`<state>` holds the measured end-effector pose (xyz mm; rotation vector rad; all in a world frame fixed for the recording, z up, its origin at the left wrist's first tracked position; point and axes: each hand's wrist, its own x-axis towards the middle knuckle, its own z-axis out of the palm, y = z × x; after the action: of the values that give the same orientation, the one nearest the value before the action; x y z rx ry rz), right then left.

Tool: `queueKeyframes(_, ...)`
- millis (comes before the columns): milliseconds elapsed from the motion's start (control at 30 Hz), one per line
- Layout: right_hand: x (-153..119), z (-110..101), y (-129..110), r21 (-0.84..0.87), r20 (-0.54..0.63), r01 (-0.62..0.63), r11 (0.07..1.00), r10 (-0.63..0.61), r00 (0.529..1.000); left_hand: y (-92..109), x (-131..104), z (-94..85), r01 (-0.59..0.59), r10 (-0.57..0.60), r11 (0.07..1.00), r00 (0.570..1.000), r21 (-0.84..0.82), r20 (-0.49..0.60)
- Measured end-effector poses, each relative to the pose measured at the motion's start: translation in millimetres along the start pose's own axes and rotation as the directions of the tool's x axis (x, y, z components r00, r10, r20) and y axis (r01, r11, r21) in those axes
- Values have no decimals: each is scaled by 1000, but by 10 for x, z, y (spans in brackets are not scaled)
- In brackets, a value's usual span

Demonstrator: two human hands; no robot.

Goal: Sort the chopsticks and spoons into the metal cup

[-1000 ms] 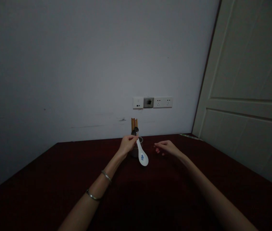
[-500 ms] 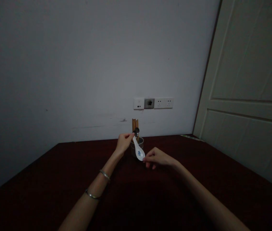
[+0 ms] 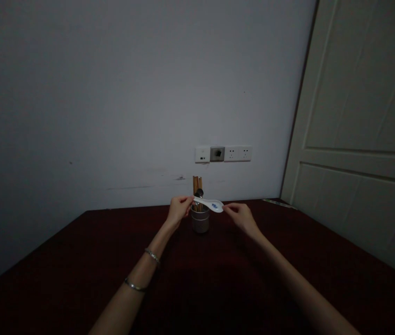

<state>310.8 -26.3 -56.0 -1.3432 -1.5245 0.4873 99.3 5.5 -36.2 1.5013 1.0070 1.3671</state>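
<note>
A white soup spoon (image 3: 208,204) with a blue motif in its bowl is held nearly level between both hands. My left hand (image 3: 179,211) is closed in a pinch on the end of its handle. At the tip of the bowl, my right hand (image 3: 242,217) pinches the rim between thumb and fingers. Behind and below the spoon stands a grey cylindrical holder (image 3: 200,224). Wooden chopsticks (image 3: 197,184) and dark metal spoons (image 3: 199,192) rise out of it; the spoon in my hands hides part of them.
The dark red table (image 3: 113,246) reaches back to a pale wall (image 3: 113,93). Sockets and wall plates (image 3: 231,154) are mounted above the holder. A light panelled door (image 3: 358,139) borders the right side, with a patterned strip (image 3: 279,203) at the table's back right edge.
The spoon has swung from hanging steeply to nearly level. My right hand has risen and moved right with the bowl end, while my left hand keeps the handle. More of the holder shows.
</note>
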Motion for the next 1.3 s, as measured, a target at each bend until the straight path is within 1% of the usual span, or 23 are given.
queueKeyframes(33,31,-37,2,-51,-65,59,997,-62,996,-1,-4,-9,17,-18,999,999,39,30)
queueKeyframes(100,102,-99,2,-134,-151,134,982,-154,977,-5,-14,-26,38,-53,991,993,128,109)
queueKeyframes(167,180,-138,-18,-184,-191,176,967,-210,959,-13,-27,-39,47,-93,977,972,208,217)
queueKeyframes(233,255,-155,-70,-200,-199,228,953,-267,943,-22,-47,-40,55,-146,962,931,266,333)
queueKeyframes(333,342,-145,-204,-195,-185,320,927,-356,916,-33,-96,-11,45,-192,949,869,313,456)
queueKeyframes(467,405,-71,-378,-194,-114,397,897,-422,899,-68,-180,94,-1,-190,946,807,323,560)
queueKeyframes(533,421,-16,-420,-223,-63,421,879,-444,894,-101,-218,169,-1,-206,943,786,334,583)
queueKeyframes(633,435,57,-433,-300,-4,447,843,-470,883,-148,-252,259,16,-241,933,767,358,594)
queueKeyframes(733,465,84,-445,-350,22,457,818,-481,877,-142,-245,248,-2,-236,932,757,363,610)
queueKeyframes(800,519,73,-476,-354,17,452,819,-478,878,-100,-211,166,-25,-216,931,767,365,604)
queueKeyframes(867,606,52,-524,-352,-13,440,826,-474,880,-46,-154,37,-32,-194,931,800,363,568)
queueKeyframes(967,767,47,-590,-359,-83,416,835,-473,877,0,-40,-187,-9,-158,943,868,333,470)
queueKeyframes(1033,865,85,-599,-368,-112,409,835,-477,872,-16,41,-319,17,-146,948,910,317,387)
queueKeyframes(1100,938,155,-569,-376,-119,411,830,-484,867,-66,114,-421,38,-141,948,940,316,311)
queueKeyframes(1200,995,291,-459,-381,-116,418,825,-491,863,-164,191,-510,50,-131,949,961,312,243)
queueKeyframes(1300,997,418,-316,-391,-99,418,820,-489,867,-243,226,-544,58,-128,954,967,293,223)
